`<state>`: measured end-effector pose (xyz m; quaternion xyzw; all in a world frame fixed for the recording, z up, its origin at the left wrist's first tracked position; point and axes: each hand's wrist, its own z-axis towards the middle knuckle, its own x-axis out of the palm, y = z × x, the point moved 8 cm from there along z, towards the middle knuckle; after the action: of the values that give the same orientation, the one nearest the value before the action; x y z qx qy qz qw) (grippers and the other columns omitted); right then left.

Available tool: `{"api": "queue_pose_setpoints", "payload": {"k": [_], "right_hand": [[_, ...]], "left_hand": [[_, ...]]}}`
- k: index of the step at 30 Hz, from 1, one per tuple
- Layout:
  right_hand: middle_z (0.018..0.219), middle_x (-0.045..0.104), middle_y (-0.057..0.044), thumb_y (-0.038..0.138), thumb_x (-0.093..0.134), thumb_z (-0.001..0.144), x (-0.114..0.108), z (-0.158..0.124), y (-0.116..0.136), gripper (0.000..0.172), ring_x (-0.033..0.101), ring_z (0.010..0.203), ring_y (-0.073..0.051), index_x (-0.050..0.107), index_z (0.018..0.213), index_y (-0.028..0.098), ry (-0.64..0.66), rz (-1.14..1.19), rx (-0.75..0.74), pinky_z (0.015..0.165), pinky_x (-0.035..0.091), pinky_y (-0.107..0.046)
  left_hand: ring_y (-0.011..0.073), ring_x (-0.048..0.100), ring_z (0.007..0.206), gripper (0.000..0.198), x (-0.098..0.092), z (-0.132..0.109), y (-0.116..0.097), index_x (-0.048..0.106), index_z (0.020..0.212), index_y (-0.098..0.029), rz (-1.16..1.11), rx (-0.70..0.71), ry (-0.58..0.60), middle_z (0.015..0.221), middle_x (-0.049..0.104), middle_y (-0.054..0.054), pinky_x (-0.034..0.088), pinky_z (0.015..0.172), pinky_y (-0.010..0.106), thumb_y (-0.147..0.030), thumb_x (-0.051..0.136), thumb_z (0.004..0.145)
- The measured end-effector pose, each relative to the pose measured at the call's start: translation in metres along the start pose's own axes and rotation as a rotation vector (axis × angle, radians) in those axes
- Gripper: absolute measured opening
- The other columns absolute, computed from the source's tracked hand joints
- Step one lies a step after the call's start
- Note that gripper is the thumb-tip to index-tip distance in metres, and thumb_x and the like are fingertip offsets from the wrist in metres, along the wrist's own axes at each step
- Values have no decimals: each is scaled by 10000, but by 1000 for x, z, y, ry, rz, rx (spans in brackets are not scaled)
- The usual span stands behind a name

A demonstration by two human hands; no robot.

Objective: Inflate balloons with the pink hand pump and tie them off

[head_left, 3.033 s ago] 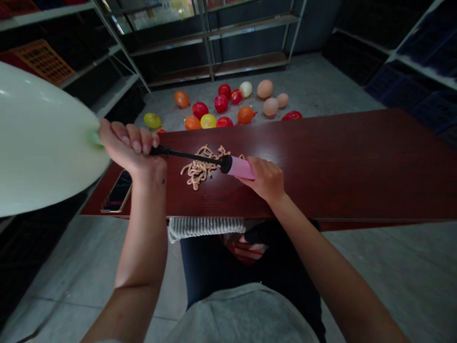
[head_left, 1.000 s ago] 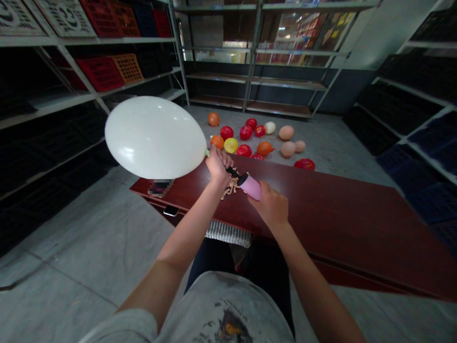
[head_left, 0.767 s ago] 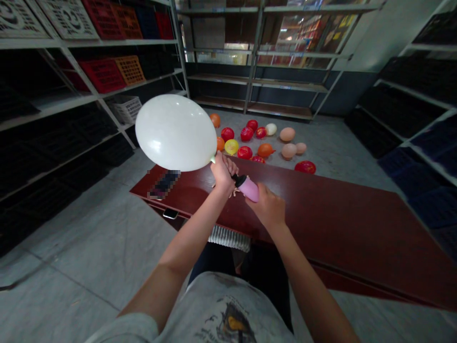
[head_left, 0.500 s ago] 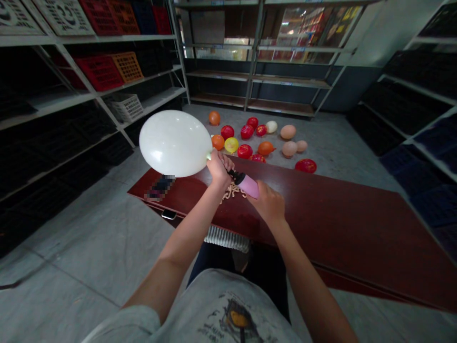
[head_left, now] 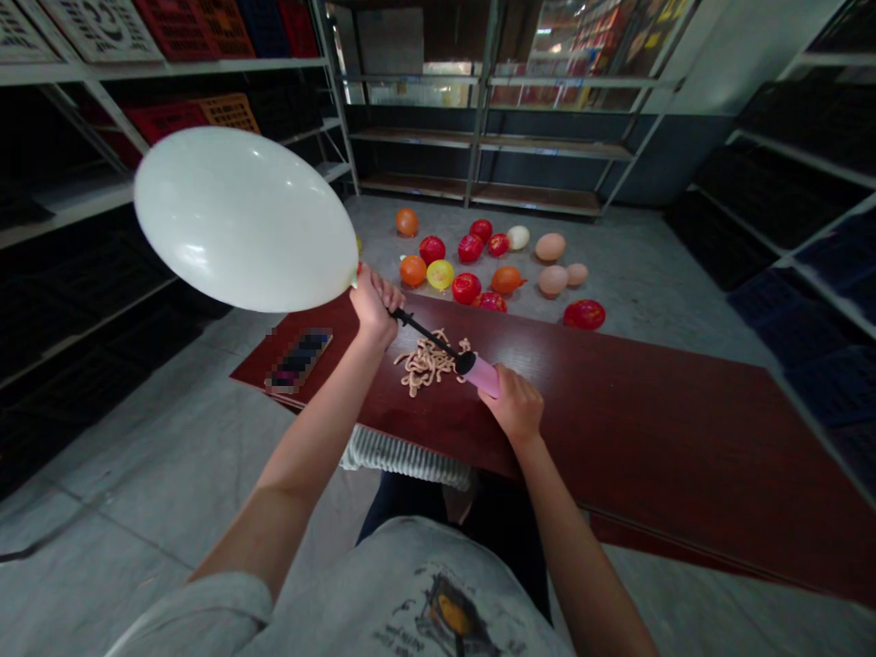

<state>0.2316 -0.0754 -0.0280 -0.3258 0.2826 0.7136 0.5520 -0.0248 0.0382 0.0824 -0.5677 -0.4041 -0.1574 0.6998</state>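
Observation:
A large white balloon (head_left: 246, 219) fills the upper left of the view, its neck at my left hand (head_left: 375, 301). The fingers of that hand are closed round the balloon's neck and the black front end of a hand pump. My right hand (head_left: 516, 401) is wrapped round the pump's pink barrel (head_left: 484, 375). Between the hands the pump's thin black rod (head_left: 431, 335) shows, pulled out long. Beneath it, a pile of beige strips (head_left: 425, 365) lies on the dark red table (head_left: 616, 401).
Several red, orange, yellow, white and peach balloons (head_left: 466, 288) lie on the floor beyond the table. A blurred-out dark object (head_left: 299, 359) rests at the table's left end. Shelves with crates (head_left: 229, 111) stand left; more racks (head_left: 417, 137) stand behind.
The white balloon looks bigger and has moved left and up with my left hand. The hands are farther apart, and the pump's rod is now drawn out.

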Motion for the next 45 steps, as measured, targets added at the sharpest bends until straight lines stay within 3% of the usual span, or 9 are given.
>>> {"api": "queue_pose_setpoints", "payload": {"k": [10,20,23,28,32,39,45], "right_hand": [[882,698,-71,349,594,846,7,-2,-10,360,629,796,-205,628,1142,147,3,71,66,727,426,-302],[931,688,-110,379,569,857,16,-6,-19,405,625,843,-238,621,1189,152,77,82,154,742,439,-324],[912,687,-107,408,561,863,16,-6,-21,421,621,832,-239,618,1186,145,71,67,168,737,428,-323],[936,694,-87,383,525,889,18,-4,-15,382,622,836,-215,617,1185,158,58,64,125,750,410,-309],[982,696,-83,378,514,902,21,-2,-9,382,616,853,-200,611,1207,169,109,58,74,751,400,-303],[1001,704,-79,373,532,901,15,-2,-3,382,614,867,-195,601,1221,176,119,28,20,776,394,-298],[893,710,-58,381,528,915,-11,5,-2,337,622,793,-195,621,1166,176,33,-29,-28,716,374,-301]], "left_hand": [[75,205,292,495,4,-16,19,267,528,-214,-10,92,-8,384,210,-70,217,344,235,-290,419,992],[76,246,283,541,21,-73,108,257,539,-211,23,-36,-54,407,210,-68,224,340,235,-410,454,1002],[72,246,282,548,23,-79,119,256,545,-209,18,-53,-50,411,220,-69,227,338,234,-441,484,987],[85,248,269,511,17,-68,111,241,524,-216,-1,-22,-16,371,224,-67,226,323,233,-279,426,996],[74,250,274,521,3,-61,97,229,540,-213,5,-8,-59,374,237,-77,242,338,220,-328,453,995],[79,222,283,514,-10,-42,55,248,528,-215,-40,-3,-60,385,215,-70,227,355,247,-298,389,1016],[75,214,288,489,-14,-9,17,248,550,-211,-59,-32,-63,392,212,-75,214,366,241,-288,410,1005]]}}
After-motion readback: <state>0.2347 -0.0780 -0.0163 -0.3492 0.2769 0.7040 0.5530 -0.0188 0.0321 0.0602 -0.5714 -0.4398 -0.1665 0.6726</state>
